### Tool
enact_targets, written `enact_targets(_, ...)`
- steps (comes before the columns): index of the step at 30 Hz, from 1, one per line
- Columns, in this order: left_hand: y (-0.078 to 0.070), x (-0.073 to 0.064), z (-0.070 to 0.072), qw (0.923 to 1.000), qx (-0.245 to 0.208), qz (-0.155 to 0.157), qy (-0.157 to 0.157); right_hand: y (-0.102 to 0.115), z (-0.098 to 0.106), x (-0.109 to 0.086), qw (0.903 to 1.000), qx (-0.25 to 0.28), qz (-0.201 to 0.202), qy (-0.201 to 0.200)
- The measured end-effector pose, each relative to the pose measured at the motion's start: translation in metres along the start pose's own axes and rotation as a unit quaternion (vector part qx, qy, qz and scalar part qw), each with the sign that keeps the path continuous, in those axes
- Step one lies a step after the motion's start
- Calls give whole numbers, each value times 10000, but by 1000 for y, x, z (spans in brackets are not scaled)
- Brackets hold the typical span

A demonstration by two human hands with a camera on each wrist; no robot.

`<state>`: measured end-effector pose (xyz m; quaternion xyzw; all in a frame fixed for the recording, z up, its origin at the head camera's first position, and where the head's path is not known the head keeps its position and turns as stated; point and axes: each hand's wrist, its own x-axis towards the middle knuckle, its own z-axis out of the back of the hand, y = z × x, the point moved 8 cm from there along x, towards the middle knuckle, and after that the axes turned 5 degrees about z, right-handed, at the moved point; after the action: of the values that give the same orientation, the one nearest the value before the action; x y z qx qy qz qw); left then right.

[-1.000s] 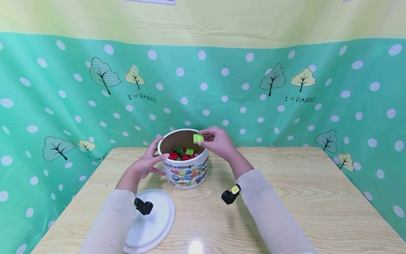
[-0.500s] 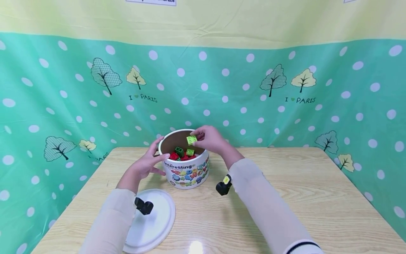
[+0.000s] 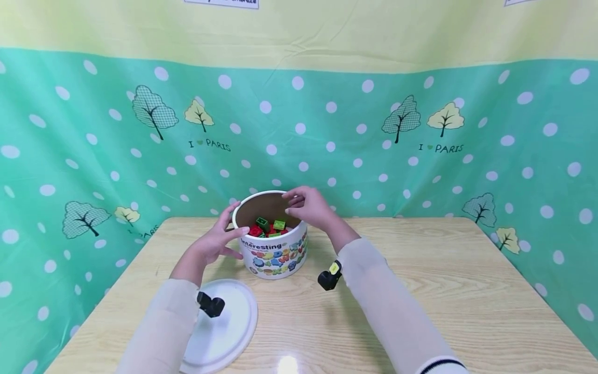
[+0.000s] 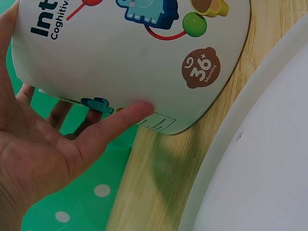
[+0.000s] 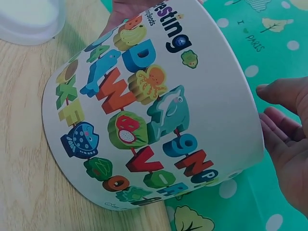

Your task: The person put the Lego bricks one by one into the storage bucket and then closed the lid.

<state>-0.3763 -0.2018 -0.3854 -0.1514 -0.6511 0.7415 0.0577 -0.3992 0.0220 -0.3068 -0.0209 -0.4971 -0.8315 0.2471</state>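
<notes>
A white round bucket (image 3: pixel 275 259) printed with colourful letters and animals stands on the table. Inside lie toy building bricks: a dark green brick (image 3: pixel 262 224), a lime green brick (image 3: pixel 279 225) and a red brick (image 3: pixel 255 230) among them. My left hand (image 3: pixel 217 239) holds the bucket's left side, its fingers and thumb spread around the wall and rim. Over the right part of the opening, my right hand (image 3: pixel 312 209) hovers with loosely bent fingers and nothing between them. In the right wrist view the fingertips (image 5: pixel 263 91) show beside the rim.
A round white lid (image 3: pixel 229 327) lies on the wooden table (image 3: pixel 448 291), in front of the bucket and partly under the left forearm. Directly behind the table hangs a green polka-dot curtain (image 3: pixel 299 130).
My right hand moved slightly left over the bucket, then let go of the lime green brick, which dropped inside. My left hand has stayed on the bucket.
</notes>
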Motion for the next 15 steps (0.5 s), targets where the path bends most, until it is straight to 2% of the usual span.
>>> enact_targets(8, 0, -1, -1, 10000, 17, -5, -34, -2, 13, -15, 9979, 483, 136, -417)
enact_targets(15, -1, -12, 0, 9995, 193, -93, -230, 0, 18, -34, 9944, 738, 494, -573)
